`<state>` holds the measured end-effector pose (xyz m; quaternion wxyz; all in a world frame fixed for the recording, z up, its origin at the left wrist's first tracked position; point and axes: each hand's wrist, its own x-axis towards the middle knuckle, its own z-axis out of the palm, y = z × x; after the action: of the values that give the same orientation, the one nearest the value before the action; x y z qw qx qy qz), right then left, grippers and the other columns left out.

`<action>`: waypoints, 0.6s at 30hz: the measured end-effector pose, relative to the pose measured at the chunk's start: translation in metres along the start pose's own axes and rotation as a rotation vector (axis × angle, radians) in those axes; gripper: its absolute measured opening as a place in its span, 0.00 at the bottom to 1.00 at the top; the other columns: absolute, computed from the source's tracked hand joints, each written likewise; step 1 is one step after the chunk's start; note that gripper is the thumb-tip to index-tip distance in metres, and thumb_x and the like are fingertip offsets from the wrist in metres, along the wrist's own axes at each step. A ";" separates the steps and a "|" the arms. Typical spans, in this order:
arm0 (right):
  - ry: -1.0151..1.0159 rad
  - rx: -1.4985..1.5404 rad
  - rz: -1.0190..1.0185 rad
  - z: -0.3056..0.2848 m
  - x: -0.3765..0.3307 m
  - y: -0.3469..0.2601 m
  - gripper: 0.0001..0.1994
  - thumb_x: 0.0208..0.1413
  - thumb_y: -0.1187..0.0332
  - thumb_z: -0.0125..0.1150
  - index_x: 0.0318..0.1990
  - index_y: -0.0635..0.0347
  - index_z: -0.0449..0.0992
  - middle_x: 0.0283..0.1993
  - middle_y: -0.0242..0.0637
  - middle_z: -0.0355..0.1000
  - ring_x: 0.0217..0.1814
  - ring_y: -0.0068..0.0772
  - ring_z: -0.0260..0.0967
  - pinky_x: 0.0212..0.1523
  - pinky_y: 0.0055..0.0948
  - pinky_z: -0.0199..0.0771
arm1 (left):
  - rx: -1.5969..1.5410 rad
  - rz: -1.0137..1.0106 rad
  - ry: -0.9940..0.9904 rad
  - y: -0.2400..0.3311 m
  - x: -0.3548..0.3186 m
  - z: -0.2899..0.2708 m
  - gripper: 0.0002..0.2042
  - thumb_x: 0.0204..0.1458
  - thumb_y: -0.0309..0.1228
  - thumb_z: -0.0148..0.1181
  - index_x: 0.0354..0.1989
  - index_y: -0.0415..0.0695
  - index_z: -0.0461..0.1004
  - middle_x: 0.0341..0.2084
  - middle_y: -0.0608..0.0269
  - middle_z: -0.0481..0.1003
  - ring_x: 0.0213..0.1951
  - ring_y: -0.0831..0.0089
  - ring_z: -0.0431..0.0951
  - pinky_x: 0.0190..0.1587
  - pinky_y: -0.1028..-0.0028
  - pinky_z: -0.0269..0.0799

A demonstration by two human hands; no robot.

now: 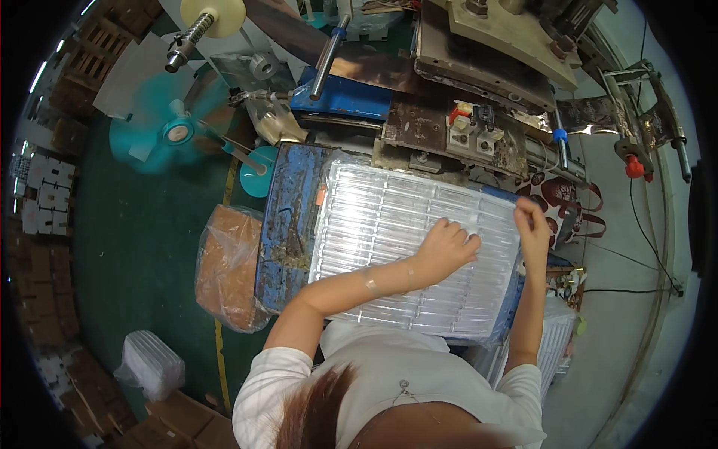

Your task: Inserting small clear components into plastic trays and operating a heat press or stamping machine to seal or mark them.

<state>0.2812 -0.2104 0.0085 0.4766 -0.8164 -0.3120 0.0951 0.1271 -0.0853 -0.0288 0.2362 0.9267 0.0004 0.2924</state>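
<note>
Since that clear plastic tray stack (407, 247) is floppy and slick, it makes sense how you've got it pinned — your left hand (446, 247) lies flat on top with the fingers loosely spread, palm down, pressing on the ribbed surface near the far right part of the sheet. Your right hand (532, 221) is up at the right edge, fingers curled in as if pinching the rim or a corner of the top tray, though I can't tell for sure if it's gripping just one layer or several.

The trays sit on the blue, rusty tabletop (288, 224) right in front of you, overhanging it a bit on the near side, so the flat hand probably keeps the pile from sliding while the other works the edge. Just behind the stack is the grimy press machine (456, 127) with its switches — close enough to feed from.

To the left on the green floor there's a plastic-wrapped brown bundle (230, 266) leaning against the tabletop, and a bagged stack of clear trays (152, 363) lies further down, well apart.
</note>
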 end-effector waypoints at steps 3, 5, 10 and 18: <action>-0.223 -0.118 0.035 -0.002 -0.033 -0.002 0.07 0.43 0.72 0.57 0.32 0.60 0.72 0.29 0.30 0.67 0.29 0.18 0.60 0.29 0.17 0.59 | 0.145 0.032 -0.109 -0.004 0.000 0.030 0.15 0.32 0.39 0.61 0.28 0.45 0.66 0.21 0.64 0.65 0.28 0.71 0.64 0.35 0.71 0.58; -0.367 -0.198 -0.023 0.006 -0.053 -0.006 0.08 0.38 0.71 0.60 0.29 0.59 0.72 0.27 0.33 0.66 0.29 0.25 0.62 0.28 0.21 0.62 | 0.217 -0.021 -0.227 -0.006 -0.001 0.035 0.19 0.33 0.38 0.61 0.35 0.46 0.66 0.30 0.61 0.65 0.34 0.69 0.63 0.38 0.69 0.57; -0.485 -0.429 -0.335 0.030 -0.074 -0.012 0.12 0.35 0.66 0.63 0.30 0.56 0.72 0.28 0.34 0.64 0.33 0.33 0.63 0.30 0.28 0.64 | 0.109 -0.069 -0.213 -0.017 -0.013 0.001 0.27 0.35 0.38 0.60 0.47 0.47 0.61 0.41 0.56 0.61 0.43 0.64 0.61 0.43 0.66 0.54; -0.572 -0.271 -0.473 0.013 -0.055 -0.018 0.12 0.36 0.66 0.62 0.32 0.54 0.71 0.30 0.32 0.65 0.31 0.30 0.61 0.29 0.26 0.62 | -0.014 -0.259 0.024 -0.030 -0.018 -0.043 0.24 0.40 0.35 0.58 0.48 0.45 0.61 0.43 0.56 0.63 0.43 0.62 0.62 0.45 0.67 0.56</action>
<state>0.2245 -0.2280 0.0087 0.2670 -0.7182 -0.6212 0.1643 0.0932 -0.0425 -0.0206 0.2783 0.9137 0.1210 0.2704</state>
